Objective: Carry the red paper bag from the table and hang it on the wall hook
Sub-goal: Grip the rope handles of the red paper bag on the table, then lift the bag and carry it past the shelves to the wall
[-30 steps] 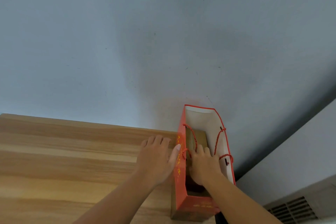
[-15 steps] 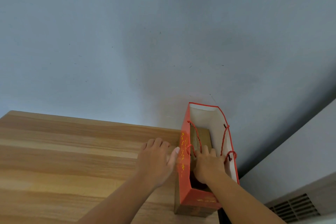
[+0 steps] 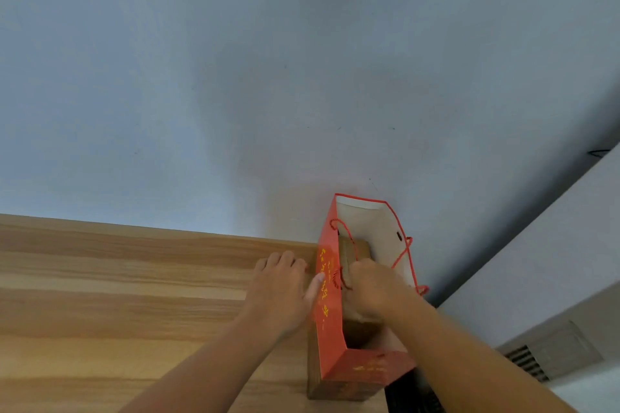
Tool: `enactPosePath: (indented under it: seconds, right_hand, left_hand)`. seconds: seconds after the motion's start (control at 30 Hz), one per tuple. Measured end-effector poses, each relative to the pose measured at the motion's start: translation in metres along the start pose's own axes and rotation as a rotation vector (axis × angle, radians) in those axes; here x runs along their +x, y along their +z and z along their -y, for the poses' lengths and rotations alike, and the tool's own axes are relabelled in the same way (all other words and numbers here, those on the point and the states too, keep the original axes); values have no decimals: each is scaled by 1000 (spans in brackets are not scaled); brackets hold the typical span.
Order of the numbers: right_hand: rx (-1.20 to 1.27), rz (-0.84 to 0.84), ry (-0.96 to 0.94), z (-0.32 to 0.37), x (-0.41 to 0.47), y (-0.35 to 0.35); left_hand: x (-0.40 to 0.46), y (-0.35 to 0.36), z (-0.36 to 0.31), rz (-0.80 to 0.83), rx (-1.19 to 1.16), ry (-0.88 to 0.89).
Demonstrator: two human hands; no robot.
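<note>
The red paper bag (image 3: 330,322) stands upright at the right end of the wooden table (image 3: 117,295), against the wall, its mouth open and its inside white. A brown box (image 3: 355,250) sits inside it. My left hand (image 3: 281,292) lies flat on the table with fingers apart, its thumb touching the bag's left side. My right hand (image 3: 372,288) is inside the bag's mouth, fingers curled around the near red cord handle (image 3: 340,235). The other cord handle (image 3: 404,251) hangs loose on the right wall of the bag. No wall hook is in view.
A plain pale blue wall (image 3: 268,77) fills the upper view. Right of the table a white ledge (image 3: 536,261) runs diagonally, with a grey vent (image 3: 526,362) below it. A dark gap (image 3: 409,392) lies between table end and ledge.
My right hand has closed from flat fingers into a curl around the left cord handle. The view has shifted slightly; my left hand has stayed on the table beside the bag.
</note>
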State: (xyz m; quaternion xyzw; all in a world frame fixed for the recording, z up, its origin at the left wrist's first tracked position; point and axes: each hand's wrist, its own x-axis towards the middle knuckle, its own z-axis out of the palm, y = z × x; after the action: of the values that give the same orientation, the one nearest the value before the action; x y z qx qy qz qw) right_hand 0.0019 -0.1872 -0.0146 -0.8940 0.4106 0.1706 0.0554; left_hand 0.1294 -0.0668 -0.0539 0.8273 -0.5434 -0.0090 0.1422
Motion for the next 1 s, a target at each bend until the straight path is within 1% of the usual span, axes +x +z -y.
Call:
enactPosePath:
  seconds: [0.13, 0.23, 0.3, 0.4, 0.5, 0.6, 0.67, 0.73, 0.87, 1.0]
  right_hand:
    - [-70, -88, -34, -4, -11, -87]
    - [-20, -153, 5, -8, -12, -127]
    - [44, -192, 28, -8, -15, -137]
    - [165, -254, 60, -2, -25, -144]
    - [266, -215, 106, 4, -36, -149]
    - [400, -174, 115, 8, -51, -156]
    - [508, -166, 103, 13, -61, -163]
    - [549, -152, 65, 20, -71, -171]
    - [499, -97, -42, 30, -79, -176]
    - [252, -25, -166, 29, -89, -173]
  left_hand:
    - [14, -16, -19, -52, -14, 24]
    - [23, -35, -38, -124, -30, 46]
    - [26, -51, -51, -191, -76, 64]
    - [26, -74, -72, -207, -133, 71]
    - [23, -84, -86, -248, -149, 37]
    - [15, -94, -94, -280, -163, -10]
    - [7, -100, -99, -272, -172, -52]
    - [1, -102, -102, -251, -191, -93]
    - [-7, -106, -91, -322, -184, -111]
    - [-20, -133, -65, -343, -105, -103]
